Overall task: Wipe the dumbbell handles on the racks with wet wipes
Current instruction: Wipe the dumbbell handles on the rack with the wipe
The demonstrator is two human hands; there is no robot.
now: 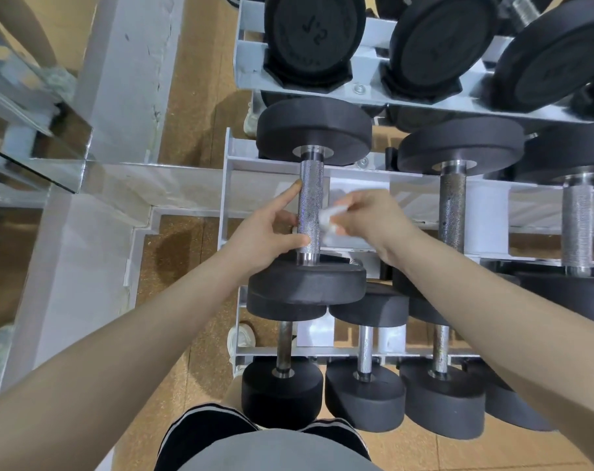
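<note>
- This is a gym corner with a brown speckled floor (186, 107), a mirror (34, 137) on the left wall, and a white metal rack (231, 164) with 3 shelves of black dumbbells.
- Nearest to the person, below the middle shelf, the bottom shelf holds small dumbbells (283, 368) standing side by side.
- On the middle shelf, at its left end, lies the dumbbell being cleaned. Its bumpy silver handle (310, 198) runs away from the person.
- The left hand (265, 232) rests on the left side of that handle. The first finger lies straight along it and the thumb presses near its close end. I think it is there to stop the dumbbell from rolling.
- The right hand (366, 215) is just right of the handle. Its fingers pinch a bunched white wet wipe (329, 220), and the wipe touches the handle's right side, probably to rub it.
- Right of that handle, 2 more handles (453, 205) wait on the same shelf.
- Farther away, the top shelf dumbbells (314, 35) are cut off by the edge.
- The wipe is blurry, so I cannot tell how it is folded. The handle's underside is hidden.
</note>
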